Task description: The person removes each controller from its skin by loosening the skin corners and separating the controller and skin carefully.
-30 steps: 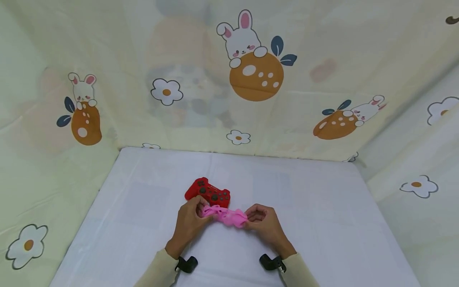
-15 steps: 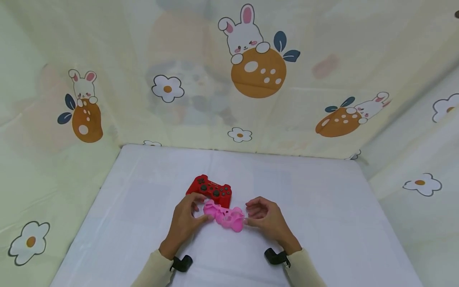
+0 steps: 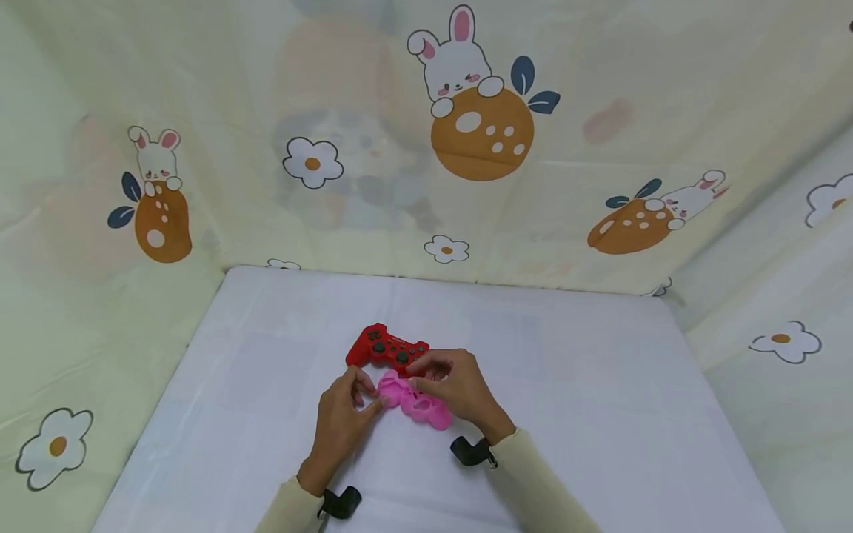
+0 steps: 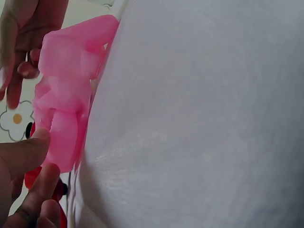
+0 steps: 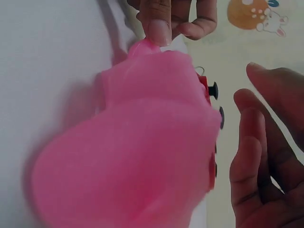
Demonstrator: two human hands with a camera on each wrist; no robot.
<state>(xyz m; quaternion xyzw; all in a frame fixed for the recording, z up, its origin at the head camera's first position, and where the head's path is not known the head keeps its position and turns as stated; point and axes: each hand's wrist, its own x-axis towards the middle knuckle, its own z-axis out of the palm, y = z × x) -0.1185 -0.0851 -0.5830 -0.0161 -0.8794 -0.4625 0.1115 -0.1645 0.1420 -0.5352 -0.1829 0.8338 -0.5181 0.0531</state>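
A pink, soft-looking game controller cover [image 3: 426,410] lies on the white table, just in front of a red game controller [image 3: 378,349]. My left hand [image 3: 338,422] pinches the left end of the cover between thumb and fingers, as the left wrist view also shows. Over the cover's far edge hovers my right hand [image 3: 464,386]. In the right wrist view its fingers [image 5: 247,159] and thumb are apart, with a gap between them and the cover. From there the cover hides most of the controller, leaving its black sticks and a red edge visible.
The white-covered table [image 3: 586,385] reaches back to a cream curtain [image 3: 373,81] printed with rabbits and flowers. Curtains also hang at the left and right. A black wrist camera [image 3: 470,451] sits on each wrist.
My right hand has left the cover's right end and moved leftward and farther back, over its middle. The left hand stays at the left end. The cover was flatter and has been set down, opening out.
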